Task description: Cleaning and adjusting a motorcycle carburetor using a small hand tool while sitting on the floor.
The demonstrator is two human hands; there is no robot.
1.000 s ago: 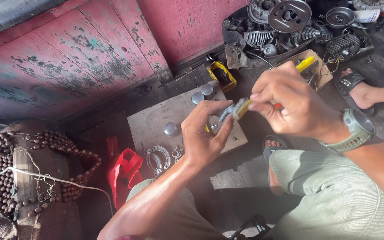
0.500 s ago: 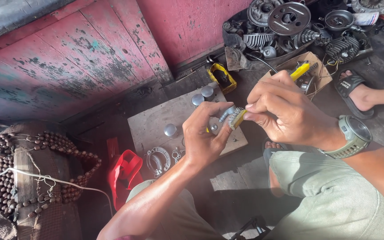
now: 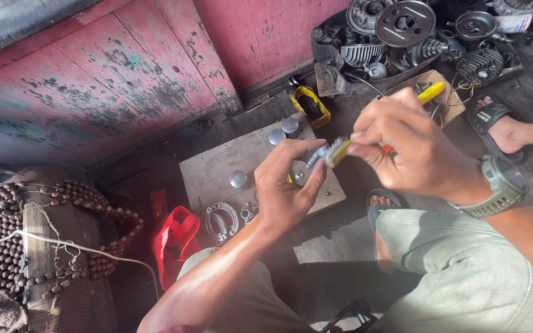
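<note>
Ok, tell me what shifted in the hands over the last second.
The right hand, gripping a yellow-handled wire brush, drew slightly back toward the person, then pushed forward again, so the bristles stay against the small metal part pinched in the left hand. Neither hand let go of anything. The wooden board, its round metal caps and the engine parts stayed put.

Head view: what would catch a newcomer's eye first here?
The two hands at centre: the left hand pinches a small metal part while the right hand works a yellow-handled brush against it. Below them lies a wooden board with metal caps, and engine parts pile at upper right.
</note>
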